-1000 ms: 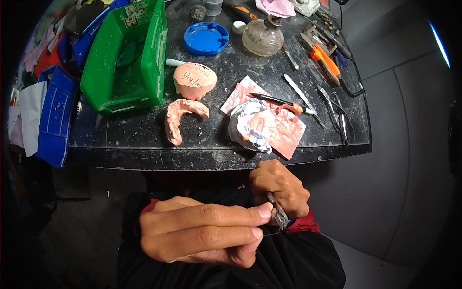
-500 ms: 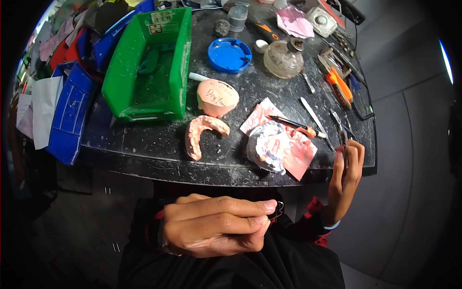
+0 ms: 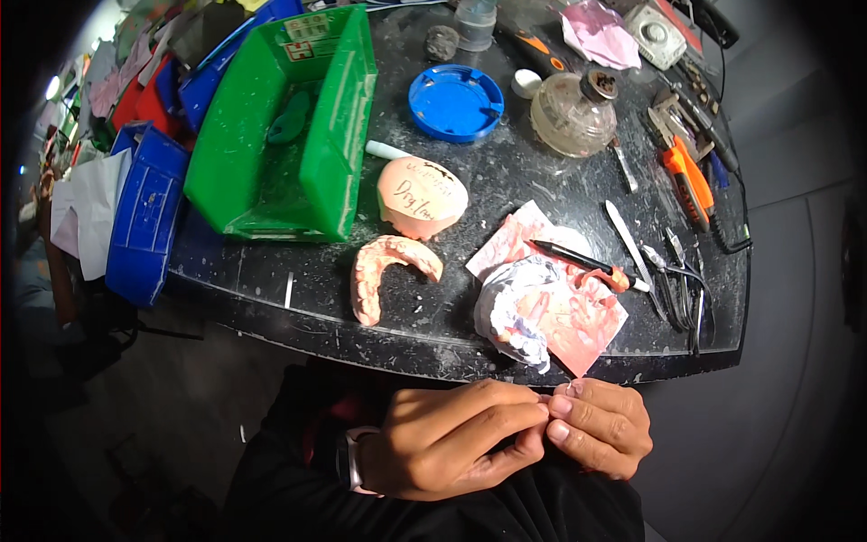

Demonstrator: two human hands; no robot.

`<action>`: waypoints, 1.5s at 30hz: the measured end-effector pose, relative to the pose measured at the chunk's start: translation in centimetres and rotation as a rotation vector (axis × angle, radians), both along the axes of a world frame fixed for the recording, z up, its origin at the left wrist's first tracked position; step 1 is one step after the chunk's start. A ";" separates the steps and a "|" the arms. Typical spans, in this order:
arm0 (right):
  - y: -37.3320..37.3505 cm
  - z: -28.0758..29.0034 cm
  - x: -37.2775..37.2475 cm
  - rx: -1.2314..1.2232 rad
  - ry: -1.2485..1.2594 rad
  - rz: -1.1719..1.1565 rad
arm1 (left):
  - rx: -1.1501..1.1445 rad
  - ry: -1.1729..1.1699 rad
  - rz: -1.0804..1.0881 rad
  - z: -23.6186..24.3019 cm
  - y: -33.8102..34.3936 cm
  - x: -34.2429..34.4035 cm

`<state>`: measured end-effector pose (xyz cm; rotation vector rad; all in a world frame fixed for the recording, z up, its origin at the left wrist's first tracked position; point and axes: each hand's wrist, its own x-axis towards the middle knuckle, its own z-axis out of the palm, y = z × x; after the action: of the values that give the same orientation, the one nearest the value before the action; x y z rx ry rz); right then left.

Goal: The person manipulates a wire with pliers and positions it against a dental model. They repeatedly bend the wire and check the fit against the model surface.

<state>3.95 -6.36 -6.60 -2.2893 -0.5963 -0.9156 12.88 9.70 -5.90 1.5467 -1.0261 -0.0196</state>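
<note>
In front of the table edge, my left hand (image 3: 461,438) and my right hand (image 3: 601,429) meet at their fingertips, both closed in a pinch. Between them is a thin bent wire (image 3: 570,387), mostly covered by the fingers. Just beyond them, a whitish dental cast (image 3: 510,312) rests on a pink wax sheet (image 3: 587,330). A black pen-like tool (image 3: 578,259) with an orange part lies across the sheet. To its right lie metal pliers (image 3: 666,289), apart from my hands. A pink horseshoe-shaped tooth model (image 3: 368,285) and a pink plaster block (image 3: 420,199) stand left of the cast.
A green bin (image 3: 348,154) occupies the table's left, beside a blue bin (image 3: 144,217). Farther back are a blue round lid (image 3: 456,104) and a glass burner jar (image 3: 573,117). An orange-handled cutter (image 3: 686,185) and a flat spatula (image 3: 628,235) lie at right.
My right hand has let go of the pliers on the table and come back to my left hand. My left hand has moved slightly right, and the view has shifted.
</note>
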 end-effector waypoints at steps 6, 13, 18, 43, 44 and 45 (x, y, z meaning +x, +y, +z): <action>-1.5 -0.2 -0.1 0.401 0.144 0.186 | -0.255 -0.015 -0.124 -1.1 -1.5 0.2; -0.4 -1.2 0.0 0.359 -0.176 0.010 | -0.112 -0.216 0.073 0.0 -1.8 0.6; -0.5 -1.0 1.0 0.218 -0.133 0.016 | -0.069 -0.386 0.165 -0.9 -2.2 0.8; -4.6 -1.2 1.4 0.494 0.334 0.157 | 0.132 0.098 -0.068 -3.1 -1.7 3.7; -4.5 -1.4 1.5 0.491 0.340 0.152 | 0.136 0.148 -0.092 -2.8 -1.6 3.4; -4.4 -1.7 1.6 0.480 0.289 0.146 | 0.134 0.154 -0.094 -3.0 -1.5 3.4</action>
<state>5.56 -10.73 -8.29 -1.8687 -0.3633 -0.5667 16.26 8.22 -8.89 1.5900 -0.9906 -0.2740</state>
